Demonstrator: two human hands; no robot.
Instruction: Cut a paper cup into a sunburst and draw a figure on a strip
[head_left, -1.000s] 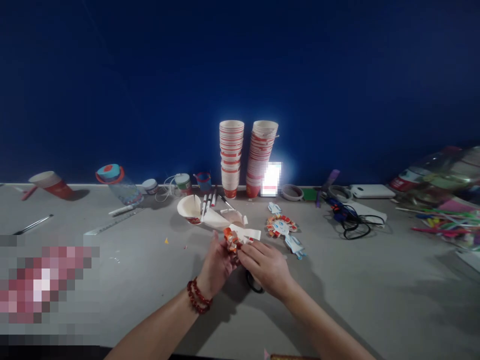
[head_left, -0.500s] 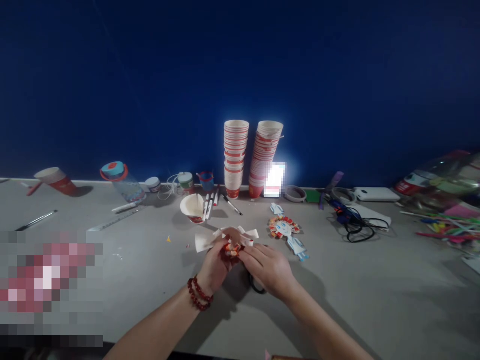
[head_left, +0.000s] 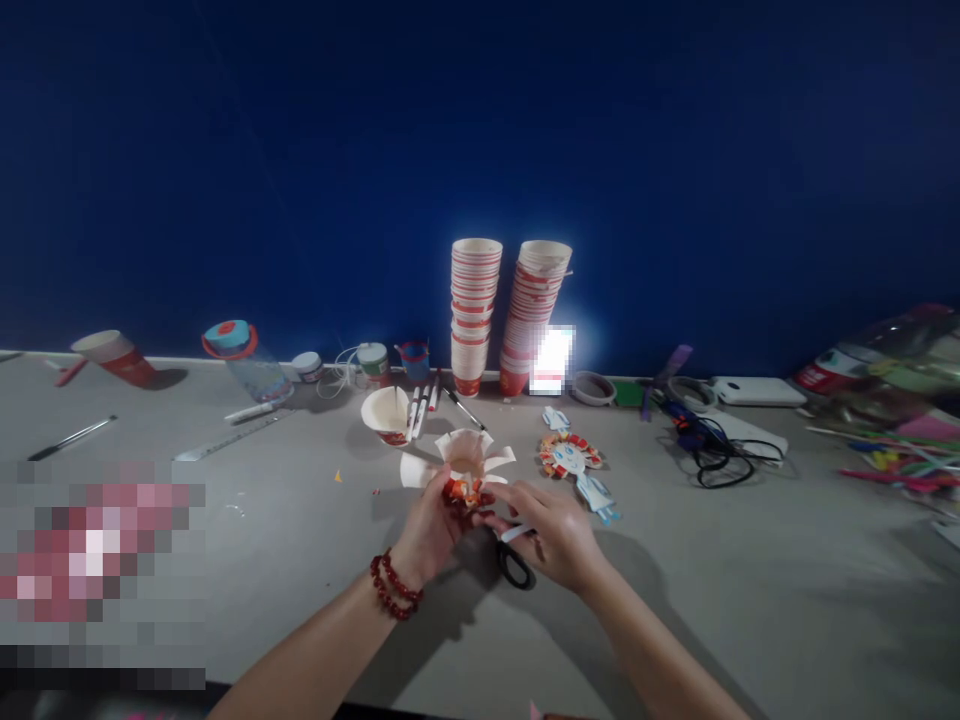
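A red and white paper cup [head_left: 466,492] has its wall cut into strips, which splay outward at the far side. My left hand [head_left: 429,530], with a red bead bracelet on the wrist, is closed around the cup's left side. My right hand [head_left: 556,530] grips the cup's right side by the fingertips, and a white strip shows under its fingers. Just below that hand is the black handle loop of scissors [head_left: 517,570]; their blades are hidden, and I cannot tell whether the hand holds them. Right of the cup lies a paper doll figure [head_left: 568,455] with a ring of red strips.
Behind my hands stand two tall stacks of paper cups [head_left: 475,310]. A cut cup [head_left: 386,415] and white markers [head_left: 420,410] lie nearer. At left are a water bottle [head_left: 247,365] and ruler [head_left: 229,438]; at right, black cables [head_left: 724,455] and coloured sticks [head_left: 900,460].
The cup has tilted so that its strips fan upward and its inside shows more. My right fingers have drawn slightly back and spread, and more of the scissors' handle shows.
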